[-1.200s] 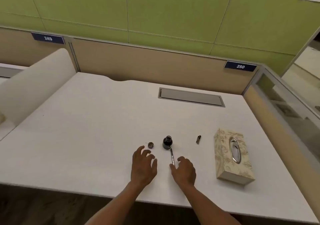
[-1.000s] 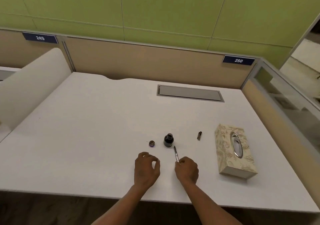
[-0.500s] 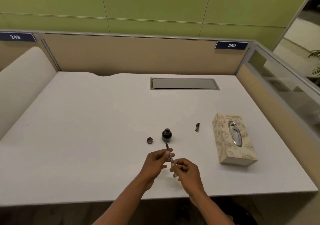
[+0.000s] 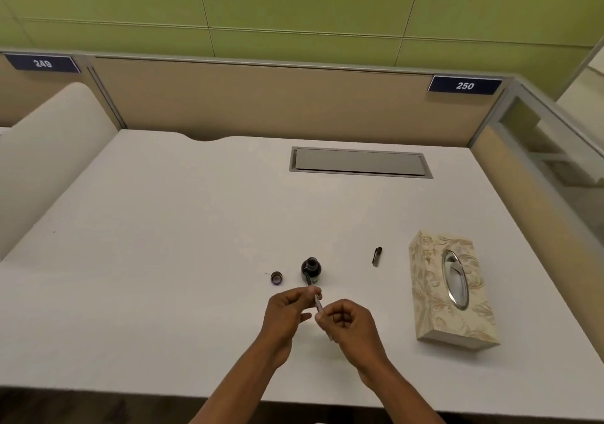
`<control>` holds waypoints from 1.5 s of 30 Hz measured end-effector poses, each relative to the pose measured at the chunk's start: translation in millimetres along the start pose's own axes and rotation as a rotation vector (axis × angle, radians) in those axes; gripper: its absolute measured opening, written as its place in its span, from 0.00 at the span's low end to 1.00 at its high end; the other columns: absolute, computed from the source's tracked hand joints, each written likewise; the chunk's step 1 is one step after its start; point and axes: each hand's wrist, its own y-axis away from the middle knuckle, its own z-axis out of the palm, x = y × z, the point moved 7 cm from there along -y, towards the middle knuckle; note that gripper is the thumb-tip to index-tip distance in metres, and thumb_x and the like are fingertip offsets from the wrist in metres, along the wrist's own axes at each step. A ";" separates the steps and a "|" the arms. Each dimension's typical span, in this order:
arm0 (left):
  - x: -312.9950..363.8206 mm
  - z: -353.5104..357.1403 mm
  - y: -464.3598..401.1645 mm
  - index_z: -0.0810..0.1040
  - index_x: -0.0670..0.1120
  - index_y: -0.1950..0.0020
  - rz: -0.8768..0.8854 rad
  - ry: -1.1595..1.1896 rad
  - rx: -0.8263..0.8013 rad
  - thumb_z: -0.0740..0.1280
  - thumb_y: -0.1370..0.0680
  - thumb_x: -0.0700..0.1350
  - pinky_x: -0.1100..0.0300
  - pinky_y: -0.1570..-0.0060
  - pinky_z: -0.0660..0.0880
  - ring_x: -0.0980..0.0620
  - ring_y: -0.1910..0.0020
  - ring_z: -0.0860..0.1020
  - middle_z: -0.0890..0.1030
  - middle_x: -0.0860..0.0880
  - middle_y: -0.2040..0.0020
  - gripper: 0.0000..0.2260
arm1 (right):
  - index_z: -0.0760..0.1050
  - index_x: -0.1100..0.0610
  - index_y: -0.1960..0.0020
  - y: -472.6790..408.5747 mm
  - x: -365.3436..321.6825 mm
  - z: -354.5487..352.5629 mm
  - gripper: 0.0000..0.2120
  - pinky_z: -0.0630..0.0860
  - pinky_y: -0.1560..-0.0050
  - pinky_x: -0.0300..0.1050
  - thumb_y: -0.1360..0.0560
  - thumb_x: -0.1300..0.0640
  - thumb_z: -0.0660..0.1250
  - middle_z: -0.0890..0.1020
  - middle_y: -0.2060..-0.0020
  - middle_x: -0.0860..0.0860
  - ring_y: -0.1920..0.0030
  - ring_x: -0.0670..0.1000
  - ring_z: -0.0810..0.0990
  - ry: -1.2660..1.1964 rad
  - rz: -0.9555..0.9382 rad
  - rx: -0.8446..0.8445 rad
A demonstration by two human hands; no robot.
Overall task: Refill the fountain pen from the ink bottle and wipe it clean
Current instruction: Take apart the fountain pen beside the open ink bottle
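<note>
Both hands hold a thin fountain pen [image 4: 317, 302] just above the white desk [image 4: 163, 244]. My left hand [image 4: 287, 312] pinches its front part, and the dark tip points up toward the ink bottle [image 4: 311, 268]. My right hand [image 4: 348, 324] grips the rear end of the pen. The small dark ink bottle stands open just beyond the hands. Its round lid [image 4: 276, 277] lies to the left of it. The dark pen cap [image 4: 377, 256] lies to the right of the bottle.
A patterned tissue box [image 4: 451, 293] lies at the right, with a tissue showing in its oval slot. A grey cable hatch [image 4: 359, 163] is set in the desk at the back. Partition walls close the back and right sides.
My right hand picked the pen up off the desk. My left hand then came across and took hold of its front part. The head camera shifted and tilted down.
</note>
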 end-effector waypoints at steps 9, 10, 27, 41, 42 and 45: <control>-2.6 28.0 -17.6 0.88 0.42 0.50 -0.057 0.126 0.033 0.70 0.20 0.43 0.53 0.49 0.79 0.48 0.50 0.84 0.87 0.44 0.49 0.08 | 0.84 0.55 0.49 -24.2 3.3 -16.0 0.13 0.76 0.60 0.44 0.16 0.52 0.63 0.87 0.60 0.56 0.60 0.54 0.86 -0.037 0.078 -0.174; -3.7 28.8 -18.9 0.88 0.42 0.49 -0.066 0.126 0.047 0.70 0.20 0.43 0.52 0.47 0.79 0.48 0.49 0.84 0.87 0.44 0.48 0.08 | 0.84 0.56 0.50 -27.0 3.6 -18.9 0.11 0.76 0.60 0.43 0.17 0.54 0.64 0.87 0.62 0.56 0.61 0.53 0.85 -0.033 0.073 -0.168; -8.7 27.3 -35.1 0.89 0.45 0.48 -0.128 0.090 0.145 0.73 0.22 0.47 0.55 0.47 0.78 0.47 0.45 0.83 0.87 0.44 0.47 0.08 | 0.79 0.53 0.55 -64.5 8.8 -31.3 0.09 0.77 0.61 0.41 0.28 0.52 0.78 0.84 0.64 0.55 0.63 0.50 0.84 0.045 0.010 -0.143; 6.0 0.9 -49.7 0.87 0.40 0.50 -0.130 -0.011 0.048 0.75 0.24 0.47 0.52 0.46 0.78 0.48 0.49 0.83 0.87 0.50 0.55 0.11 | 0.82 0.52 0.55 -58.7 -1.7 -13.0 0.04 0.79 0.60 0.45 0.26 0.55 0.76 0.86 0.60 0.52 0.60 0.52 0.85 -0.030 0.038 -0.012; 6.1 1.1 -50.1 0.87 0.40 0.50 -0.132 -0.014 0.036 0.75 0.25 0.47 0.52 0.46 0.78 0.48 0.49 0.84 0.87 0.50 0.55 0.11 | 0.81 0.53 0.54 -58.3 -1.9 -13.3 0.05 0.78 0.60 0.46 0.26 0.56 0.76 0.86 0.60 0.53 0.59 0.53 0.86 -0.039 0.043 -0.005; 6.3 -0.1 -51.1 0.87 0.40 0.50 -0.135 -0.012 0.019 0.76 0.25 0.48 0.54 0.48 0.78 0.48 0.49 0.84 0.87 0.48 0.53 0.11 | 0.80 0.54 0.50 -54.0 -6.2 -9.4 0.06 0.76 0.61 0.46 0.24 0.55 0.75 0.86 0.61 0.55 0.63 0.53 0.85 -0.093 0.061 -0.023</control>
